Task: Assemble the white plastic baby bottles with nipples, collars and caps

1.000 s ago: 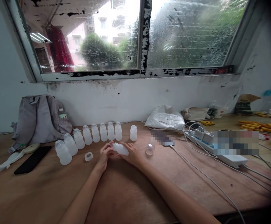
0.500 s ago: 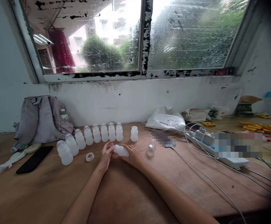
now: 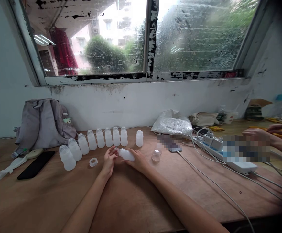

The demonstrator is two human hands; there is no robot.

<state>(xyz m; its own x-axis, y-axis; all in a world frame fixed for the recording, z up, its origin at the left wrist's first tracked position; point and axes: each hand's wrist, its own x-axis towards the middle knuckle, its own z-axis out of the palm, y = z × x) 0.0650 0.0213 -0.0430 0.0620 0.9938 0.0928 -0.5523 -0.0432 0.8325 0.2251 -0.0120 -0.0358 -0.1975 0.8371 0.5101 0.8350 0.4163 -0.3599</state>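
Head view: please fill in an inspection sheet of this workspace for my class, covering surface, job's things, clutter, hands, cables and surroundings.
Surface: brown table.
Job's things: held bottle; eight capped bottles in a curved row; uncapped bottle right of the row; white ring; clear cap piece.
Clutter: grey backpack, flat black object, silvery bag.
Hands: right hand grips the held bottle; left hand is at its neck end, exact grip unclear. Another person's hand shows at far right.
Cables: white cables around the power strip and across the table's right side.
Surroundings: streaked window above a stained wall.
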